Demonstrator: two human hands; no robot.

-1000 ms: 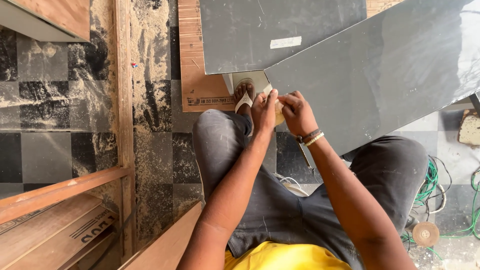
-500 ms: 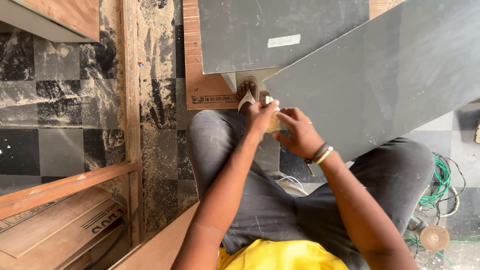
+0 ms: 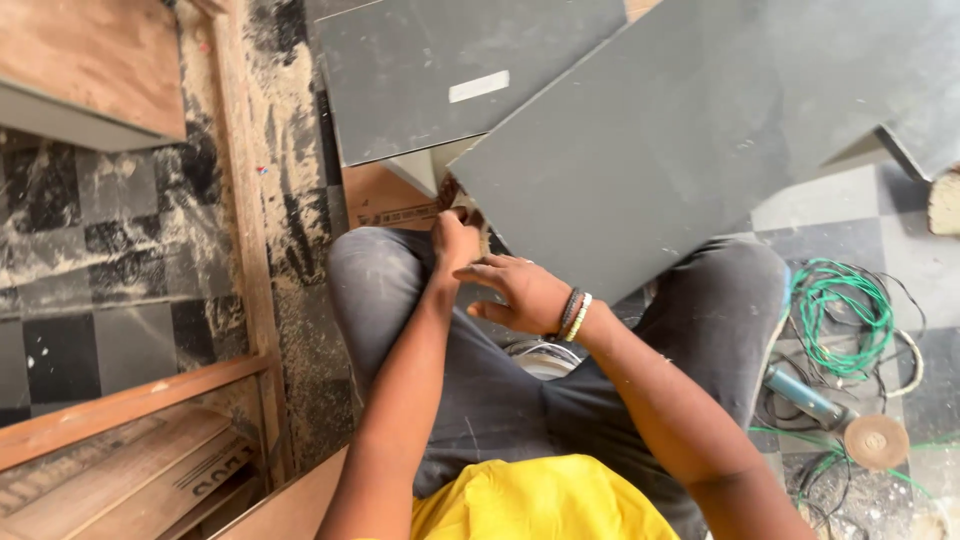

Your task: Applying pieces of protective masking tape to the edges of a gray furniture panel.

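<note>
The big grey board (image 3: 700,140) looks smooth and matt. The wooden strip (image 3: 250,250) is rough, with sawdust on it.

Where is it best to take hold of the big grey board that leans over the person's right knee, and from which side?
Probably by its long lower edge, from below, near the low corner. The big grey board lies tilted, its broad flat face offering nothing to pinch, while that edge overhangs the right knee and is free. Both the left hand and the right hand sit by that corner.
</note>
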